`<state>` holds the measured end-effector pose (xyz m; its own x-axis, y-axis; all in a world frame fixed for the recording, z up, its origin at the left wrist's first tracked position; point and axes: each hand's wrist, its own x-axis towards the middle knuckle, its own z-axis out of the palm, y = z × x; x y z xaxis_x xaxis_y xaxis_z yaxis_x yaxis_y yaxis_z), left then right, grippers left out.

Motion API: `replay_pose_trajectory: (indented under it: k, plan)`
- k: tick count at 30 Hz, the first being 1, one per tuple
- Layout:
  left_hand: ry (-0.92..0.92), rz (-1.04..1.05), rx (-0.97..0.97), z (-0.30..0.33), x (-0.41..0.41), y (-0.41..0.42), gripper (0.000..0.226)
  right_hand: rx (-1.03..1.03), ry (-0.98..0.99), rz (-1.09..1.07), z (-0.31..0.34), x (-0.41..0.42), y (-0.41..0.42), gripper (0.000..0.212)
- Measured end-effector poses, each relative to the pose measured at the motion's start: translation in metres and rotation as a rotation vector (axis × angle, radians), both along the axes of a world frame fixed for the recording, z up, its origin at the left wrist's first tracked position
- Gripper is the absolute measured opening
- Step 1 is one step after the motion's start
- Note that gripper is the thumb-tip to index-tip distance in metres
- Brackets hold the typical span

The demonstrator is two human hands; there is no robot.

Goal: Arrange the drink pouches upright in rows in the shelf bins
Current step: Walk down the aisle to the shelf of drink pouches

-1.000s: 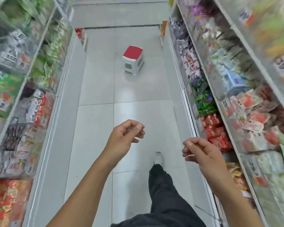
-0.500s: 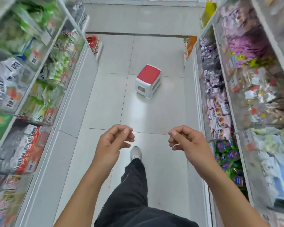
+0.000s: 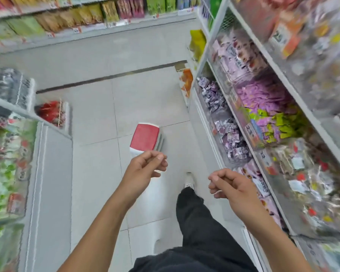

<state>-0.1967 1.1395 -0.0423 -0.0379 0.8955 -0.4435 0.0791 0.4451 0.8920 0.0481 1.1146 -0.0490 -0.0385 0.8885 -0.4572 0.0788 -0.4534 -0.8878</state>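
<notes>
A person stands in a shop aisle, seen from a camera on their head looking down. Both bare arms reach forward across the lower half of the frame, over a pale tiled floor (image 3: 98, 118).

The step in hand looks like walking to the work spot, not arranging: nothing is being handled. One leg in dark trousers (image 3: 194, 216) steps forward at lower centre, ending in a white shoe (image 3: 189, 180).

The left hand (image 3: 143, 169), just left of centre, has its fingers loosely curled with the thumb lying against them; it holds nothing and touches nothing. The right hand (image 3: 232, 186), right of centre, is curled the same loose way, also empty.

Just above the left hand a small stool with a red seat (image 3: 145, 137) stands on the floor.

The shelf bins (image 3: 214, 107) run down the right side of the frame, filled with purple and silver pouches (image 3: 229, 132) lying jumbled, not in upright rows. Blur hides whether these are the drink pouches meant.

The next move probably calls for turning right and reaching into a bin to take a pouch.
</notes>
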Motion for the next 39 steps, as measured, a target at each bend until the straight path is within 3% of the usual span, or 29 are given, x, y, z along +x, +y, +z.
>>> replay_pose_trajectory:
  k: [8,16,20,25,31,39]
  plan:
    - [-0.033,-0.007,-0.066,-0.023,0.037,0.214,0.019,-0.025,-0.016,0.011,-0.028,0.018,0.222,0.009]
    - [-0.031,-0.04,-0.058,-0.019,0.026,0.38,0.019,-0.02,0.002,0.0,-0.031,0.008,0.383,0.009]
    - [-0.036,-0.178,-0.106,-0.051,0.033,0.478,0.019,-0.094,-0.015,-0.095,-0.071,0.003,0.441,0.009]
    - [0.011,-0.518,-0.157,-0.085,0.06,0.602,0.016,-0.218,-0.044,-0.314,-0.114,-0.004,0.499,0.009]
    - [0.072,-0.785,-0.256,-0.104,0.087,0.656,0.017,-0.301,-0.008,-0.549,-0.126,-0.021,0.516,0.01]
    - [0.197,-0.97,-0.296,-0.159,0.103,0.629,0.016,-0.312,0.122,-0.756,-0.188,-0.048,0.49,0.011]
